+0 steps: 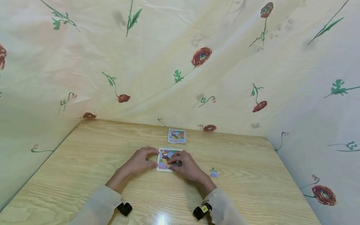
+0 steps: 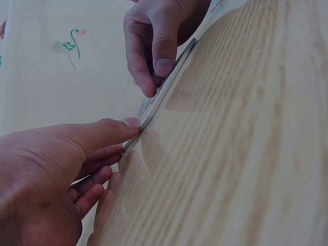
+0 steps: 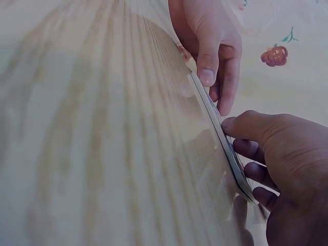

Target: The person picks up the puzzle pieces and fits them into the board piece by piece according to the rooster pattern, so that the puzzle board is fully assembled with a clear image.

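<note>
A small jigsaw puzzle in a white-edged tray [image 1: 158, 169] lies on the table, its picture a colourful rooster. My left hand [image 1: 139, 161] holds the tray's left side, thumb at the near corner and fingers at the far one. In the left wrist view that thumb [image 2: 131, 123] presses on the tray's edge. Over the right part of the picture, my right hand [image 1: 185, 165] bends down with its thumb and fingertips pinching at a jigsaw piece, mostly hidden under them. One loose purple and green jigsaw piece [image 1: 213, 172] lies to the right of the right wrist.
Behind the tray lies a square picture card [image 1: 177, 136] with a similar rooster. The wooden table [image 1: 247, 175] ends at a flower-patterned cloth [image 1: 146, 62] at the back and sides. Both wrists carry black cameras [image 1: 124, 208] near the table's front.
</note>
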### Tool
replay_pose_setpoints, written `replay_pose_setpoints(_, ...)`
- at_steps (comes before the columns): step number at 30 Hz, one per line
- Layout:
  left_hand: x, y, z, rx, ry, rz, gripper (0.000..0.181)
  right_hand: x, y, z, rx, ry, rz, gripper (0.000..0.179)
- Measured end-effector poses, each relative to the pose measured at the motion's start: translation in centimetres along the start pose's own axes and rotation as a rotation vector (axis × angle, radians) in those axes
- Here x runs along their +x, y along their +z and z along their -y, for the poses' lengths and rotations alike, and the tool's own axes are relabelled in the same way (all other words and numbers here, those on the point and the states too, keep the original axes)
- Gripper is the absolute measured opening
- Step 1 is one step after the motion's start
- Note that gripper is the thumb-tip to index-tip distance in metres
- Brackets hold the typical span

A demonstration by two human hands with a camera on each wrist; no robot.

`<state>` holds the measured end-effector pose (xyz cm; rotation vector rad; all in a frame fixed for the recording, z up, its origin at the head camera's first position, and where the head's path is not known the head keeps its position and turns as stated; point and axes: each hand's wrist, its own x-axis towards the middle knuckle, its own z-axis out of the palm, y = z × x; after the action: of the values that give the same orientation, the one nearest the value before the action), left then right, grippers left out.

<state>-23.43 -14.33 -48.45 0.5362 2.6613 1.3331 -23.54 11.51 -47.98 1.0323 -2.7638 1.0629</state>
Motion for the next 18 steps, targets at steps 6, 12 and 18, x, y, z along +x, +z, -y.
replay_pose_setpoints(6,0.03,0.0,0.02,0.008,-0.003,-0.002,0.046,-0.14,0.16,-0.25,-0.038,-0.004,0.001,0.013)
replay_pose_setpoints(12,-0.04,0.04,-0.02,-0.002,-0.003,0.001,0.046,-0.13,0.25,-0.17,-0.031,0.007,-0.004,0.012)
replay_pose_setpoints(18,-0.01,0.08,0.06,-0.009,-0.001,0.003,0.046,-0.14,0.25,-0.02,-0.053,0.016,-0.007,0.012)
